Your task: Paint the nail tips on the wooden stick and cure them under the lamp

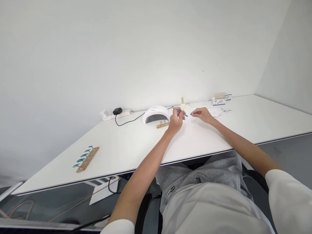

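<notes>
My left hand (175,121) is closed around a slim blue pen-like tool (182,112), which points to the right. Across from it, my right hand (203,114) pinches a tiny pale piece (191,114) between thumb and fingertips; its kind is too small to make out. The tool's tip is close to that piece, and I cannot tell whether they touch. Beneath both hands lies a thin whitish sheet (192,123). Just left of my left hand, a wooden nail stand (161,125) carries a few clear nail tips.
A white nail lamp (156,112) stands behind the stand. Nearby are a bottle (182,103), small boxes (219,99) and papers (215,112). A black adapter (117,111) sits on a power strip (117,116). At left lies a wooden holder (89,159) with several teal nails.
</notes>
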Action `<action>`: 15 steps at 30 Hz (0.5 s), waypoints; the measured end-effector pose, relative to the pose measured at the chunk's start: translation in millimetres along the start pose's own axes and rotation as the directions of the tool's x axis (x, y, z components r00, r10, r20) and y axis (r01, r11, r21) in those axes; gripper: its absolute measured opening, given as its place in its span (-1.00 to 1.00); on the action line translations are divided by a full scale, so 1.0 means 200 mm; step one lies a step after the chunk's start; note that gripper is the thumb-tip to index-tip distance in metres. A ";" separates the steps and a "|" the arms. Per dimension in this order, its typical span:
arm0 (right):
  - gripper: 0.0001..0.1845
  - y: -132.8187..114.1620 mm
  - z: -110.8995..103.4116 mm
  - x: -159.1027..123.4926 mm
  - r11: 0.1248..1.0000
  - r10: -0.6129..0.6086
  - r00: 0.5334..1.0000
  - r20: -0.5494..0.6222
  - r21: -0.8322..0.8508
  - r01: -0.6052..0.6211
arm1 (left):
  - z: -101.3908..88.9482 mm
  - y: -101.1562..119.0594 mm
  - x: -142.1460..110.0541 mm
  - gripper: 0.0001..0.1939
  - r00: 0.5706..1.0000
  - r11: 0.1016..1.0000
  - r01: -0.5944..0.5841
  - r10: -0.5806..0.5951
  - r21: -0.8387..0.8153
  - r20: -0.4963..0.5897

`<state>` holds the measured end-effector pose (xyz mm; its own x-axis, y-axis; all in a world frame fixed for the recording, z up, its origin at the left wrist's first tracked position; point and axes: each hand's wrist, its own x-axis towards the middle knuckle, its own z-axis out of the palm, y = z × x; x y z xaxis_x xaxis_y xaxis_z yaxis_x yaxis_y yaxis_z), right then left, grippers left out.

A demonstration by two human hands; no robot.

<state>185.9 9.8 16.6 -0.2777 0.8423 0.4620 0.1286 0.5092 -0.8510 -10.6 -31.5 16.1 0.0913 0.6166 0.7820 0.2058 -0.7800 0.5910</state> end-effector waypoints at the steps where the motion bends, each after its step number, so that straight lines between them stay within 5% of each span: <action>1: -0.70 0.00 0.00 0.00 1.000 -0.001 1.000 -0.002 0.005 0.001 | 0.00 0.00 0.00 -0.82 1.000 1.000 -0.008 0.008 0.013 0.007; 15: -0.72 0.01 0.02 0.00 0.999 0.010 1.000 -0.028 -0.045 -0.012 | 0.02 0.02 -0.02 -0.78 0.995 0.996 -0.078 0.075 -0.034 -0.061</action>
<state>182.7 9.9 12.9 -0.2498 0.8521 0.4600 0.1742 0.5068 -0.8442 -6.8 -37.5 15.0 0.0468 0.5483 0.8350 0.1650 -0.8287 0.5349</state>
